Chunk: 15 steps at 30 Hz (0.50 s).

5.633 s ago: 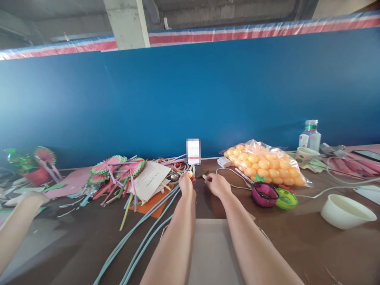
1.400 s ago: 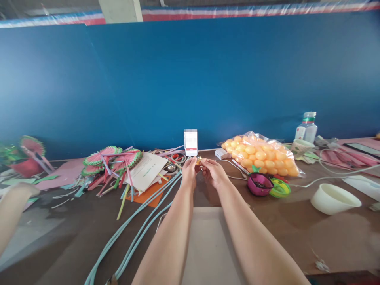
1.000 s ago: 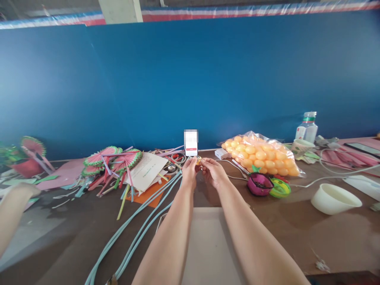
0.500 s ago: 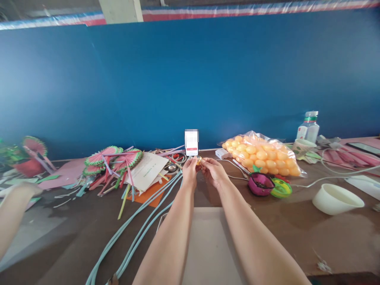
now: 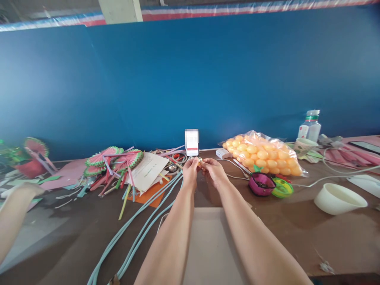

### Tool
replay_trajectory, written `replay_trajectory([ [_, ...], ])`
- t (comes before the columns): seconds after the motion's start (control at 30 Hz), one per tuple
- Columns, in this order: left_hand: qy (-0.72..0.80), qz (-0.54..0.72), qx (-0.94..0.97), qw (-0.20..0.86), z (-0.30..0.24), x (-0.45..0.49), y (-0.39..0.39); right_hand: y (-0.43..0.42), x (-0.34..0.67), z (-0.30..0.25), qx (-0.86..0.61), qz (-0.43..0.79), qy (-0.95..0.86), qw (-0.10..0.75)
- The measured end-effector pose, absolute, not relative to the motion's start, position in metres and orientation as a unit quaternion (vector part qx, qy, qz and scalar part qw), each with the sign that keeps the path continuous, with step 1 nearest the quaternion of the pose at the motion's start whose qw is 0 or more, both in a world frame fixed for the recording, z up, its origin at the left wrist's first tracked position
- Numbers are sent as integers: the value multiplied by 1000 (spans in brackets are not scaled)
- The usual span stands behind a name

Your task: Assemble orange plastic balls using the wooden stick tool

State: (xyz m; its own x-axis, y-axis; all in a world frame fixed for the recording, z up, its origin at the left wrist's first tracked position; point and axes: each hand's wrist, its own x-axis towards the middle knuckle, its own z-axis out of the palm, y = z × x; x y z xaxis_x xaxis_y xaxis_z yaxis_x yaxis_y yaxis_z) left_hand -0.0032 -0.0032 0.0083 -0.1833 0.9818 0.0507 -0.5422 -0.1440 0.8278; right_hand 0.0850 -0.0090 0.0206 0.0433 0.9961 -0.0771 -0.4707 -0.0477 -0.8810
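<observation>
My left hand (image 5: 190,171) and my right hand (image 5: 213,170) meet over the middle of the table, fingers pinched together. Between the fingertips is a small shiny gold-coloured piece (image 5: 199,160), gripped from both sides; most of it is covered and its kind cannot be made out. Right behind the hands a phone (image 5: 192,144) with a lit screen stands upright against the blue board. A light board or box top (image 5: 212,245) lies beneath my forearms.
Pale blue tubes (image 5: 130,237), papers (image 5: 148,170) and pink-green paper fans (image 5: 107,156) lie left. To the right are a bag of orange balls (image 5: 264,154), a purple bowl (image 5: 261,184), a white bowl (image 5: 340,198) and a bottle (image 5: 310,126). Another person's arm (image 5: 16,217) reaches in far left.
Both hands keep their pinch on the small gold-coloured piece, with only a slight shift of the fingers. The view has moved very slightly.
</observation>
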Motion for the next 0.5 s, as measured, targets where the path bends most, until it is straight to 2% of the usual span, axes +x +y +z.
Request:
replay_trajectory([
  [0.3, 356, 688, 288, 563, 14, -3, -5, -13, 86, 25, -349, 638, -322, 607],
  [0.5, 351, 693, 281, 563, 14, -3, -4, -15, 87, 26, -369, 628, -321, 605],
])
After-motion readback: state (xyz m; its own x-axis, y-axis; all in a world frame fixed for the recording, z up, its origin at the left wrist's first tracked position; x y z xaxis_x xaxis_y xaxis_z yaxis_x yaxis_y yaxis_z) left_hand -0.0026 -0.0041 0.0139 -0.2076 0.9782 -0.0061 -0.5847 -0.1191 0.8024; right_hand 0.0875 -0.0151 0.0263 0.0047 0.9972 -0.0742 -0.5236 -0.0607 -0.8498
